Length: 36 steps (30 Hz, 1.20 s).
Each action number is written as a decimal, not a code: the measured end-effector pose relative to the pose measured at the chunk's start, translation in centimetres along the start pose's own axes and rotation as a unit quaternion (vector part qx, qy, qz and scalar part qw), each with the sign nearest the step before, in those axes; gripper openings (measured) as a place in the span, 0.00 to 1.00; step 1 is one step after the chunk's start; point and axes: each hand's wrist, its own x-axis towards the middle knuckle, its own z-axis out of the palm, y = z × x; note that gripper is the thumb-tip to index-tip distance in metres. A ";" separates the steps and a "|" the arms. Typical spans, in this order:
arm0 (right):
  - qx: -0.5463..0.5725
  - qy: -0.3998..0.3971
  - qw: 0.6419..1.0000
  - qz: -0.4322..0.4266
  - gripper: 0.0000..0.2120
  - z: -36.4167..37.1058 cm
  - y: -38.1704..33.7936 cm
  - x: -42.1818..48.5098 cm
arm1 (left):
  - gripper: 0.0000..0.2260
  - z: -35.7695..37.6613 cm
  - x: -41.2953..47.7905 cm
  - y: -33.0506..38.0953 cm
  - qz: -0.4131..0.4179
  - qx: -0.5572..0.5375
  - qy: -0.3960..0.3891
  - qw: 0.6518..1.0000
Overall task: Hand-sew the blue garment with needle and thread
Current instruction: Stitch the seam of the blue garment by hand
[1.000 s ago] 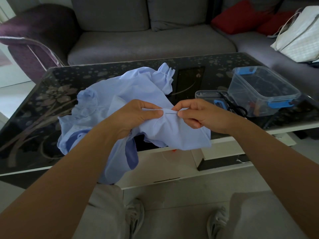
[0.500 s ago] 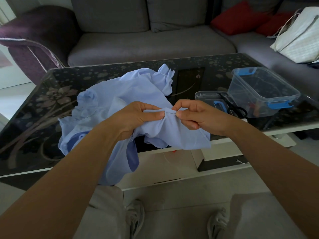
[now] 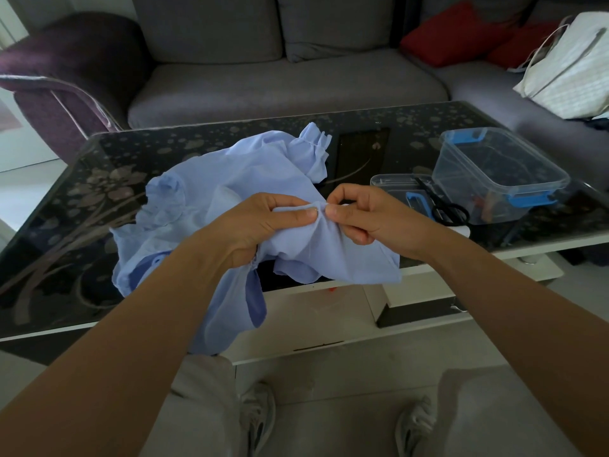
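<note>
- Head view, left hand point(image 3: 260, 222): raised over the table's near edge, thumb and forefinger closed on a gathered ridge of cloth, with the other fingers curled under the fabric.
- Head view, right hand point(image 3: 372, 219): level with the left and just beside it. Thumb and forefinger pinch the same ridge, the remaining fingers are curled toward the palm, and the two thumb tips are almost touching.
- Blue garment point(image 3: 263, 173): pale blue and crumpled, heaped on the near-left part of the table. One fold is lifted between the two hands, and a darker blue strip and a loose flap hang over the near edge toward the left knee.
- Needle: too small to tell whether one lies in the pinch.
- Table point(image 3: 66, 209): low, with a black glass top in a pale flower pattern and a white rim.
- Clear plastic box point(image 3: 501, 173): has blue clips and stands on the right part of the table, well apart from the garment.
- Flat clear case point(image 3: 395, 183): just left of the box.
- Scissors point(image 3: 449, 212): black-handled, lying against the box's near-left corner.
- Grey sofa point(image 3: 280, 84): beyond the table, with red cushions point(image 3: 454, 34) and a white bag point(image 3: 573, 67) at the right.
- Purple armrest point(image 3: 66, 67): far left.
- Pale shoes point(image 3: 257, 420): on the floor below the table edge.
</note>
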 end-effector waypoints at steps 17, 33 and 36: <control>-0.044 0.057 0.997 -0.020 0.08 0.4 0.7 0.8 | 0.06 0.6 0.5 -0.1 -0.036 -0.007 0.065 0.997; -0.211 0.177 0.922 -0.273 0.08 1.6 0.9 1.4 | 0.11 1.8 0.2 0.9 -0.054 0.063 0.107 0.991; -0.188 0.138 0.929 -0.288 0.08 2.5 0.2 1.0 | 0.09 1.9 0.0 1.0 -0.033 0.081 0.115 0.990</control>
